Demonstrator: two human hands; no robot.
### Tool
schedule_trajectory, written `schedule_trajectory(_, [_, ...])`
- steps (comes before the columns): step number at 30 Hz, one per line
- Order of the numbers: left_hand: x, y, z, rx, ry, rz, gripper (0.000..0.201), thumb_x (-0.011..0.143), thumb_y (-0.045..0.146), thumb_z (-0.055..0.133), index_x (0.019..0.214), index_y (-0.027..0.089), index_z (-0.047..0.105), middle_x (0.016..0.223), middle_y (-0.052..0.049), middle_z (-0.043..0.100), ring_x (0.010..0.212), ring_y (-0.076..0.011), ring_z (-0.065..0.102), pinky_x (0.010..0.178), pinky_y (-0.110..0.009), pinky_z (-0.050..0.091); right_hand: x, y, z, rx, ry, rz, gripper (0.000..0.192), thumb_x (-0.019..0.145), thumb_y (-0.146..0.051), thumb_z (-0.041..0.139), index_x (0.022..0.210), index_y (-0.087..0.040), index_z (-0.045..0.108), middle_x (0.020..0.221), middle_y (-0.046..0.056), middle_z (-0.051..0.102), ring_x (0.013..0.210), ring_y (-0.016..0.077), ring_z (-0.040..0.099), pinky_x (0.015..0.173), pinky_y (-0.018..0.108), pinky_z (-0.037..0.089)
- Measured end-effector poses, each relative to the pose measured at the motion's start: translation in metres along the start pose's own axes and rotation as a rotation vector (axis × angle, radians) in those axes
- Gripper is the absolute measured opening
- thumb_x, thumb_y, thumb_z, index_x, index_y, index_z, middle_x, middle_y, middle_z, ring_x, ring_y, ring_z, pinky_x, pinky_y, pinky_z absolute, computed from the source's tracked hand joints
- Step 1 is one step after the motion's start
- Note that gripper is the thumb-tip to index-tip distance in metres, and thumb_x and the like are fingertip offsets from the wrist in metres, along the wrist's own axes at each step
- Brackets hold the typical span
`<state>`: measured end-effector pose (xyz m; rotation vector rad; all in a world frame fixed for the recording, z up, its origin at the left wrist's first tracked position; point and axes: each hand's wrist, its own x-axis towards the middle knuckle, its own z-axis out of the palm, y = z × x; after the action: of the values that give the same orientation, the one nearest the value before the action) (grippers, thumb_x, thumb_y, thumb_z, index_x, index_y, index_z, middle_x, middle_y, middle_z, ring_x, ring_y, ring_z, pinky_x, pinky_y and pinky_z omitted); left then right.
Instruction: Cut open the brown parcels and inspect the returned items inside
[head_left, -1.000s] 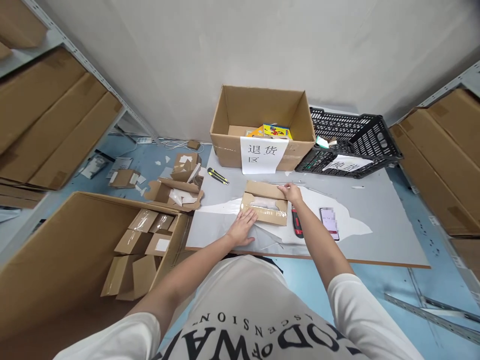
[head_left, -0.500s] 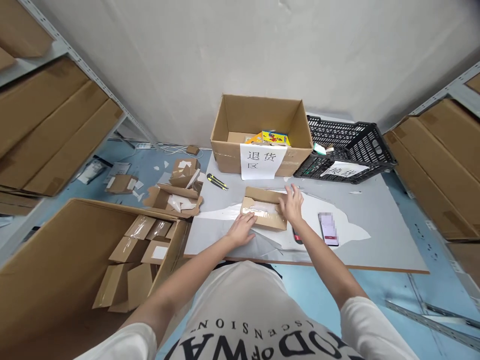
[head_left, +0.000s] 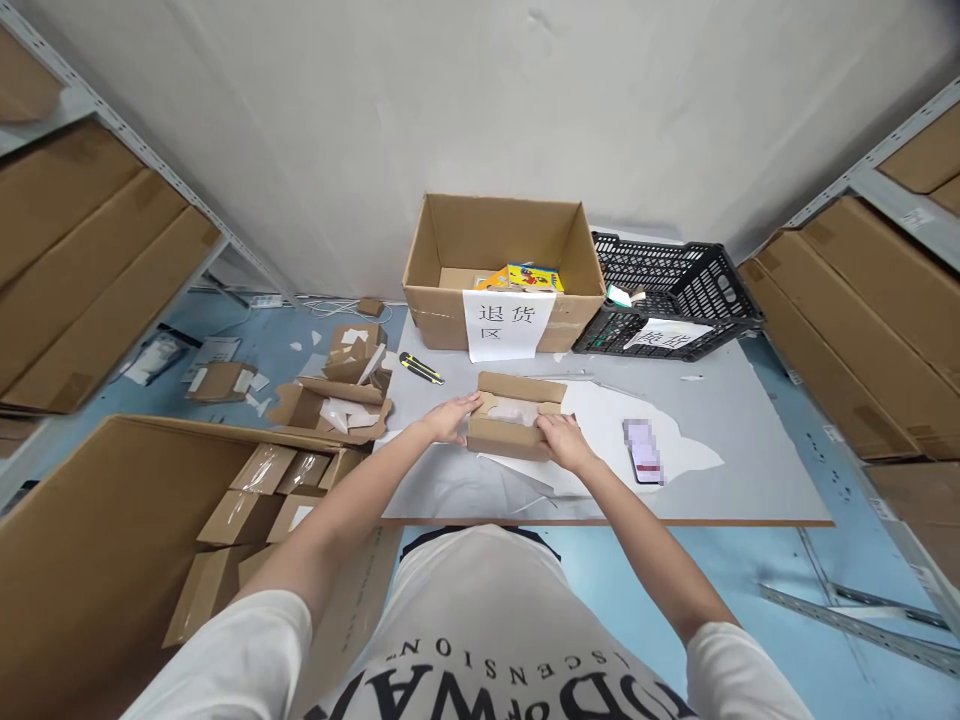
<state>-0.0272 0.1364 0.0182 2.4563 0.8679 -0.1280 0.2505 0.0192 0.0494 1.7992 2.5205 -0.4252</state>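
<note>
Gripping small carton ends: left hand, right hand.

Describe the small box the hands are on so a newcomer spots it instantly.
On the grey table, in front of the big open carton with the white paper sign, lies a small flat brown cardboard box between the left hand and right hand. Only it has a clear-taped top.

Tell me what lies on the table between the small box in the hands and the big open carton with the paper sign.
In the head view, only bare grey table separates the small box from the big carton; the yellow utility knife lies off to the left.
</note>
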Motion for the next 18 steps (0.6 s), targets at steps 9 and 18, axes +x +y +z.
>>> schedule_trajectory(9, [-0.003, 0.003, -0.002, 0.117, -0.075, -0.024, 0.091, 0.066, 0.010, 0.061, 0.145, 0.021, 0.019, 0.153, -0.011, 0.018, 0.139, -0.0230, 0.025, 0.111, -0.049, 0.019, -0.042, -0.026, 0.060, -0.080, 0.175, -0.024, 0.038, 0.089, -0.005, 0.033, 0.110, -0.021, 0.059, 0.130, 0.009, 0.057, 0.121, 0.0198, 0.051, 0.100, 0.035, 0.037])
schedule_trajectory(18, [-0.001, 0.010, -0.008, 0.138, -0.060, -0.050, 0.078, 0.066, 0.003, 0.042, 0.141, 0.020, 0.031, 0.151, -0.007, 0.027, 0.138, -0.0190, 0.029, 0.111, -0.046, 0.022, -0.061, -0.032, 0.113, -0.077, 0.164, -0.052, 0.045, 0.085, -0.002, 0.035, 0.124, -0.015, 0.054, 0.144, 0.013, 0.040, 0.135, 0.0240, 0.034, 0.110, 0.047, 0.029])
